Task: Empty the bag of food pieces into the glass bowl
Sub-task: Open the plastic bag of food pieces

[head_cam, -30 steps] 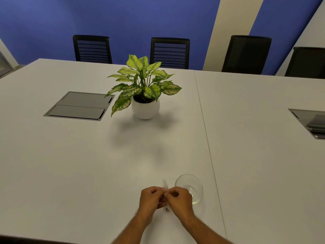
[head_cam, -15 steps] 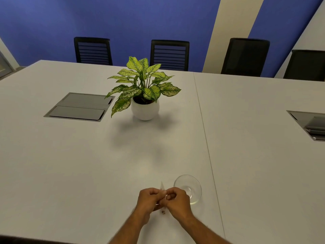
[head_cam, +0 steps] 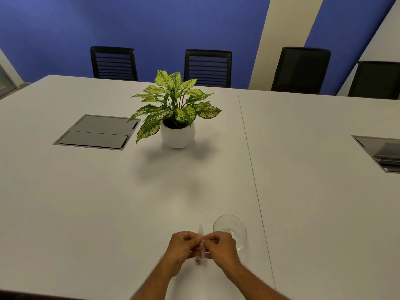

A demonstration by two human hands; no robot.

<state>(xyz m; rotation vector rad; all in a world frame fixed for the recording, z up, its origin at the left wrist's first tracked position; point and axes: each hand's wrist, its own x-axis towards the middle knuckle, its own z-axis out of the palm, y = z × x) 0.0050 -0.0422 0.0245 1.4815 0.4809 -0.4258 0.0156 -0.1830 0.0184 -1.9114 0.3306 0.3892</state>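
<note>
A small clear plastic bag (head_cam: 201, 245) with a few dark food pieces at its bottom hangs between both my hands, just above the white table near its front edge. My left hand (head_cam: 183, 245) and my right hand (head_cam: 220, 246) each pinch one side of the bag's top, knuckles nearly touching. The glass bowl (head_cam: 230, 229) stands upright on the table right behind my right hand, which covers its near rim. I see nothing in the bowl.
A potted plant in a white pot (head_cam: 177, 135) stands mid-table. Flush cable hatches lie at the left (head_cam: 95, 133) and the far right (head_cam: 383, 152). A seam (head_cam: 253, 176) runs between the two tabletops. Black chairs (head_cam: 207, 68) line the far side.
Both hands stay together on the bag's top, working at it with small finger movements. The view has shifted slightly; the bowl has not moved.
</note>
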